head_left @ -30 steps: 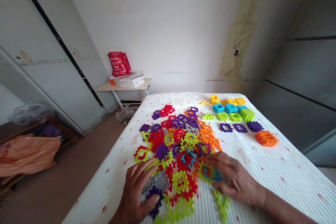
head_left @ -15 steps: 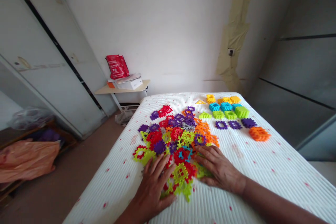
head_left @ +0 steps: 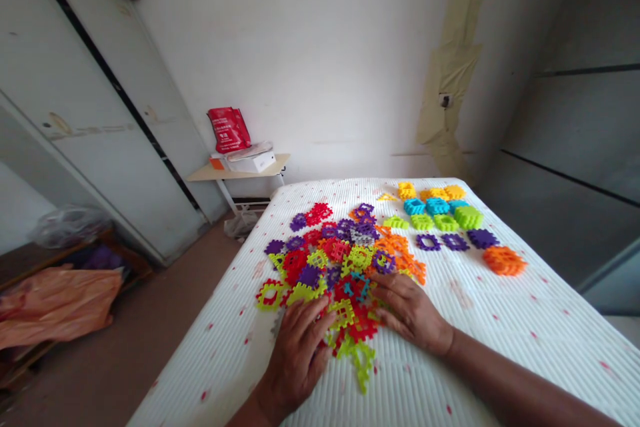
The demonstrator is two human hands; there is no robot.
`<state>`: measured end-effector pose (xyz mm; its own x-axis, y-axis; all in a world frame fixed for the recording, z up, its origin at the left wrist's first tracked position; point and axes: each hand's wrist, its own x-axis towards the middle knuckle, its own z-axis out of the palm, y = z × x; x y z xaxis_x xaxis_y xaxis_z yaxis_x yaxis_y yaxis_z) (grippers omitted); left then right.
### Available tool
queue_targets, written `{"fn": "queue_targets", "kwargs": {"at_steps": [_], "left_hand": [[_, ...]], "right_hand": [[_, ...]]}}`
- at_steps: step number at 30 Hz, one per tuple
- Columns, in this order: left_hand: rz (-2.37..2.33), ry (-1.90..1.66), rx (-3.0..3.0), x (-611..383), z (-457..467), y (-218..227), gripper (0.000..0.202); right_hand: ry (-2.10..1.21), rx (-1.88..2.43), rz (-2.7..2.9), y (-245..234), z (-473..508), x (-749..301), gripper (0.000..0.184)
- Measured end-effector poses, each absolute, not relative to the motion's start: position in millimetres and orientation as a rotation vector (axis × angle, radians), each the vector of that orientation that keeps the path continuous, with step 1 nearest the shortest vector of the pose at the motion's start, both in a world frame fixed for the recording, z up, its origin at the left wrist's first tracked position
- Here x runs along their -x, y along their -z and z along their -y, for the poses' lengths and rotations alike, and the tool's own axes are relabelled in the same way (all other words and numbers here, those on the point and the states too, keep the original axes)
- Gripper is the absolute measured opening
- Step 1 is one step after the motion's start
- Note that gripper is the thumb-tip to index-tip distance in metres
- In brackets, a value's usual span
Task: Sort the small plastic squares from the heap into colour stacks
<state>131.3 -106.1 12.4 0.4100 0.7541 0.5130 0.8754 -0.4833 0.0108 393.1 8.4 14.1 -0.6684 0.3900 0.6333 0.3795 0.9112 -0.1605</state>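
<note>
Plastic pieces (head_left: 336, 251) overlap loosely between the left hand (head_left: 296, 353) and right hand (head_left: 413, 310), both spread fairly wide; pushing too hard could slide upper ones off the far side.

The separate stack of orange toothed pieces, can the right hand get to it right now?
Probably yes: only the ribbed white cover shows between the right hand and the stack of orange toothed pieces, and the stack looks near.
</note>
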Motion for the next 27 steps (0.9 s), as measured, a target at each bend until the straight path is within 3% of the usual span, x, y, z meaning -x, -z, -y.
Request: {"fn": "queue_targets", "kwargs": {"at_steps": [4, 10, 18, 27], "left_hand": [[1.721, 0.726, 2.189, -125.3, 75.3, -30.7, 0.033], [2.148, 0.359, 2.037, -125.5, 10.7, -61.3, 0.029], [2.224, 0.114, 1.969, -142.4, -11.8, -61.1, 0.026], [2.114, 0.060, 1.994, -150.1, -4.4, -62.4, 0.035]], "right_hand": [[0.005, 0.532, 2.351, -15.0, -5.3, -398.7, 0.024], [0.029, 0.587, 2.315, -13.4, -9.4, -397.1, 0.022], [0.040, 0.592, 2.321, -9.9, -10.4, -394.7, 0.022], [0.017, 0.574, 2.294, -10.9, -10.1, -394.5, 0.019]]}}
